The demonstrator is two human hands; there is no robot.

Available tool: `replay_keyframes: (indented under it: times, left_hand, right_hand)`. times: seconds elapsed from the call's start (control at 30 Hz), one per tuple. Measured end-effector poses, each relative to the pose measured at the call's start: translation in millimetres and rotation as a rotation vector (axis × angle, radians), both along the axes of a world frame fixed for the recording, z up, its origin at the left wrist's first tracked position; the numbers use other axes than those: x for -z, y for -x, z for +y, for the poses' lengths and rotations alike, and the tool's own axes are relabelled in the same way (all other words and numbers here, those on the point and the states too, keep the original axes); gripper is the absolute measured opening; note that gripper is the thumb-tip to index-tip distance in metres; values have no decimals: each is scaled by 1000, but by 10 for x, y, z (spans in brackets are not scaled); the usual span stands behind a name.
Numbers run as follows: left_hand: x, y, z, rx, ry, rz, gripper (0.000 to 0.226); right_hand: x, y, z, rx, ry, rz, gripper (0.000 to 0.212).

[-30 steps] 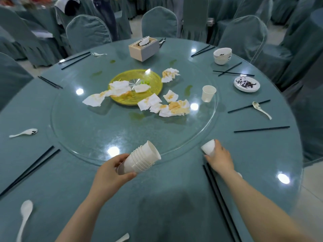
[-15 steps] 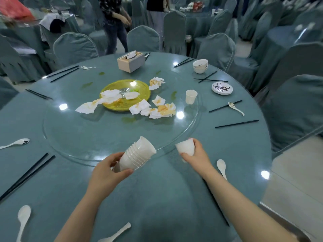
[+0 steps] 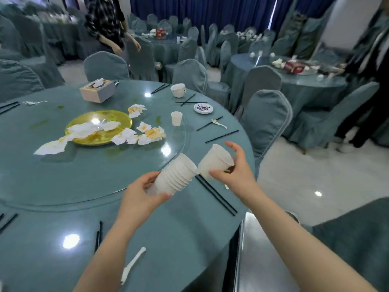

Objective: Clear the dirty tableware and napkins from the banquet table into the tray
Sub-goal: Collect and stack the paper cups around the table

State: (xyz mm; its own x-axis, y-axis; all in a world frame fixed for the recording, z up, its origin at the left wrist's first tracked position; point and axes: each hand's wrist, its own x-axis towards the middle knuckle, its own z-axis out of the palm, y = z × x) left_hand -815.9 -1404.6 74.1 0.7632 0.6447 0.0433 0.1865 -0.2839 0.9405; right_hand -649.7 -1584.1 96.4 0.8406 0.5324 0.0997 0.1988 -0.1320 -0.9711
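My left hand (image 3: 140, 197) grips a stack of several nested white plastic cups (image 3: 175, 174), tilted with the open end up and to the right. My right hand (image 3: 235, 171) holds a single white cup (image 3: 214, 162) above the table edge, its base touching the stack's rim. Another white cup (image 3: 176, 118) stands on the glass turntable (image 3: 84, 175). Stained napkins (image 3: 147, 134) lie around a yellow plate (image 3: 117, 123). White bowls (image 3: 178, 90), a dirty saucer (image 3: 203, 108), spoons (image 3: 132, 264) and black chopsticks (image 3: 216, 194) lie round the table rim.
A tissue box (image 3: 97, 91) stands at the table's far side. A shiny metal surface (image 3: 259, 256) sits at the lower right beside the table. Covered chairs (image 3: 266, 119) ring the table. A person (image 3: 107, 24) stands behind it; other laid tables are farther back.
My right hand lifted the single cup off the table and brought it up to the stack's open end. The view swung right, and my left hand raised the stack slightly.
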Motion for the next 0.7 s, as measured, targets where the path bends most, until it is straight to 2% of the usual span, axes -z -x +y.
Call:
replay_keyframes:
  times: [0.07,0.2,0.33,0.43,0.6,0.7]
  left_hand:
    - [-55,-13,-207,50,-6,-9,53]
    - [-165,-138,-705,189,-26,-4,50]
    - [-324,-425,-1435,370,-71,-7,50]
    - [-364,-689,-2149,501,-83,4,51]
    - [-293,-1064,-3682,713,-105,17,55]
    - [-214,-1196,-4627,810,-102,36,56]
  right_hand:
    - [-96,118,-238,14,-38,-33,79]
    - [-199,296,-854,94,-72,-67,65]
    - [-283,344,-1698,158,-67,-24,64]
    - [-327,345,-2521,176,-71,5,59]
    - [-267,380,-4153,333,-18,28,33]
    - [-216,383,-5110,407,-14,100,30]
